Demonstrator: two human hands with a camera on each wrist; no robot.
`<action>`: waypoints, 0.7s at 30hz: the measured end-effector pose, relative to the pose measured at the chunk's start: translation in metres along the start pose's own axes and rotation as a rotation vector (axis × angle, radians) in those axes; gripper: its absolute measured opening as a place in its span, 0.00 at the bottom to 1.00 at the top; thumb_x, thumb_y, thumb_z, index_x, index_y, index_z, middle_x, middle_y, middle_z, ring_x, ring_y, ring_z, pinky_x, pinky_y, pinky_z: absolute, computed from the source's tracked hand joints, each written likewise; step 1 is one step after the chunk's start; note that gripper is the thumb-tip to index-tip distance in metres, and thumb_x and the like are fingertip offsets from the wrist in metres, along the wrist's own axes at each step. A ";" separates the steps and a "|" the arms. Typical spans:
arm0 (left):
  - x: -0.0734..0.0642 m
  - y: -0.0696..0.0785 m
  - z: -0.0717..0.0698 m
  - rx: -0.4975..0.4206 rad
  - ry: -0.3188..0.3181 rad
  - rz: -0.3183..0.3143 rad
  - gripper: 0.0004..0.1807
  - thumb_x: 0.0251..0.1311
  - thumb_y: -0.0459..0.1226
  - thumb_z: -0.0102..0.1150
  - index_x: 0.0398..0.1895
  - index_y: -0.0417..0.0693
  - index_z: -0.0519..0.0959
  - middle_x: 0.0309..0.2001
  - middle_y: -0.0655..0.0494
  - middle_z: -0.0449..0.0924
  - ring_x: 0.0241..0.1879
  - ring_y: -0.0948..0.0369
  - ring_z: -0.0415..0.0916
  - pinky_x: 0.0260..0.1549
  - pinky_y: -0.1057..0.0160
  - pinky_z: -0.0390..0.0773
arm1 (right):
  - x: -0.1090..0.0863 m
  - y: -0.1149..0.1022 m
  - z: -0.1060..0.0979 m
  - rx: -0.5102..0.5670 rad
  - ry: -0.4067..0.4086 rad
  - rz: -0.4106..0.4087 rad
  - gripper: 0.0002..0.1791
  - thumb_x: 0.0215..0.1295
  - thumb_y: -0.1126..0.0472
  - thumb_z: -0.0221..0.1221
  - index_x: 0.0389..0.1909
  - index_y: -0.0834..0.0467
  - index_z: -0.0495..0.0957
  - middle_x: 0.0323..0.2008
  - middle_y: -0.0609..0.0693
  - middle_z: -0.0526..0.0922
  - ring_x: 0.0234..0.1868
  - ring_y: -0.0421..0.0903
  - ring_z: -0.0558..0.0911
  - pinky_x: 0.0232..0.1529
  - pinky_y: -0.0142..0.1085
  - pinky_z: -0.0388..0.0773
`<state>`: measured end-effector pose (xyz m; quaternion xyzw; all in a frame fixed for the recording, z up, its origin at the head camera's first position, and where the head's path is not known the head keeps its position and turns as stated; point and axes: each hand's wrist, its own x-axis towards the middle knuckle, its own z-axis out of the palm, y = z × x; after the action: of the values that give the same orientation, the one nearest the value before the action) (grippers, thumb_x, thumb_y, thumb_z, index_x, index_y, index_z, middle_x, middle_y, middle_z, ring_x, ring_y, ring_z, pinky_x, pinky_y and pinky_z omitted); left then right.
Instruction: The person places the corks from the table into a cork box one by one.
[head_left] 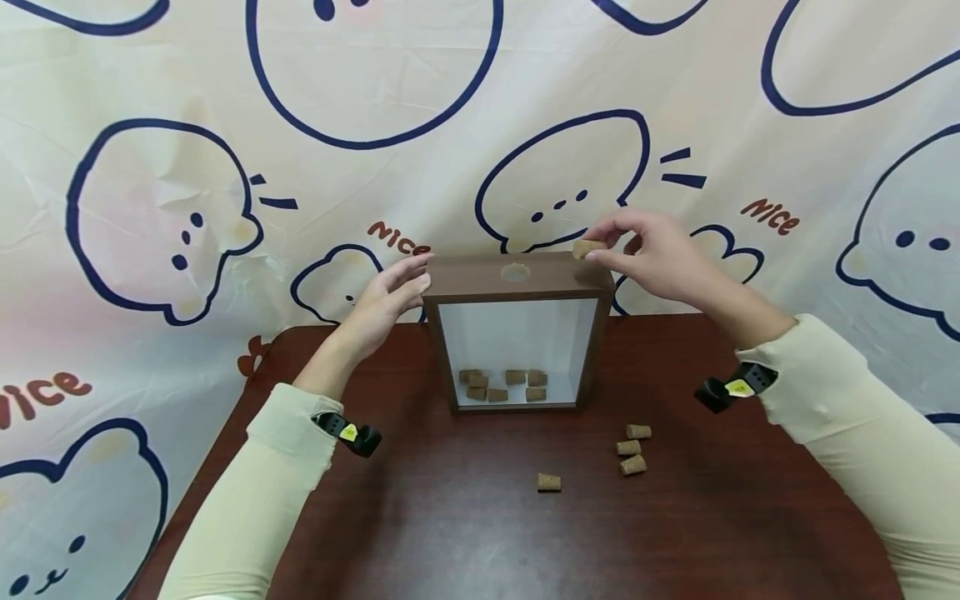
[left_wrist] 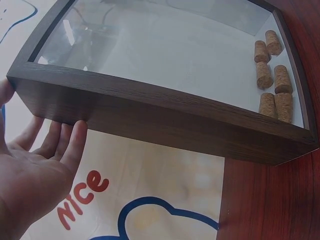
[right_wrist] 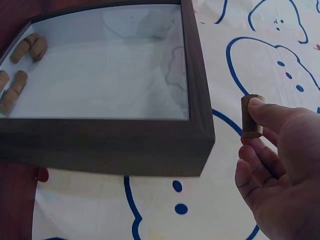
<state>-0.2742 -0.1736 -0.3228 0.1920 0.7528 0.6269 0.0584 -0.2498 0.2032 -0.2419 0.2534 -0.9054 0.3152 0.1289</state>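
Remotely, I read "Nice" [head_left: 399, 239] on the backdrop [head_left: 420, 183] beyond the far edge of the reddish tabletop [head_left: 450, 533]; the right hand [head_left: 662, 257] pinched a cork [head_left: 585, 248] near the box [head_left: 468, 277]'s top-right corner, the left hand [head_left: 381, 307] rested relaxed against its side.

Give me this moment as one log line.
Right grip: pinches cork near box top | left grip: touches box's upper left | other corks: some inside box, some on table
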 end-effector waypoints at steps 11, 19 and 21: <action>0.001 0.001 0.000 0.002 -0.004 0.000 0.32 0.77 0.45 0.49 0.79 0.46 0.58 0.77 0.49 0.57 0.74 0.52 0.58 0.71 0.47 0.62 | 0.013 -0.012 0.017 0.144 -0.043 -0.038 0.17 0.75 0.60 0.60 0.61 0.55 0.81 0.46 0.53 0.82 0.45 0.48 0.76 0.41 0.33 0.74; 0.000 0.000 -0.001 0.009 -0.008 0.000 0.33 0.77 0.46 0.49 0.80 0.46 0.58 0.77 0.49 0.57 0.74 0.52 0.57 0.71 0.47 0.62 | 0.018 -0.013 0.022 0.199 -0.023 -0.041 0.15 0.75 0.61 0.59 0.59 0.58 0.79 0.48 0.54 0.83 0.47 0.48 0.77 0.43 0.34 0.74; 0.000 -0.001 -0.001 0.008 -0.008 0.001 0.33 0.77 0.45 0.49 0.80 0.46 0.57 0.77 0.49 0.57 0.74 0.52 0.57 0.71 0.47 0.61 | 0.020 -0.013 0.023 0.220 -0.008 -0.027 0.15 0.73 0.62 0.62 0.57 0.60 0.79 0.46 0.55 0.83 0.46 0.47 0.78 0.43 0.33 0.73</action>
<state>-0.2750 -0.1749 -0.3229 0.1952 0.7549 0.6232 0.0605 -0.2609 0.1721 -0.2452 0.2793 -0.8624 0.4100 0.1010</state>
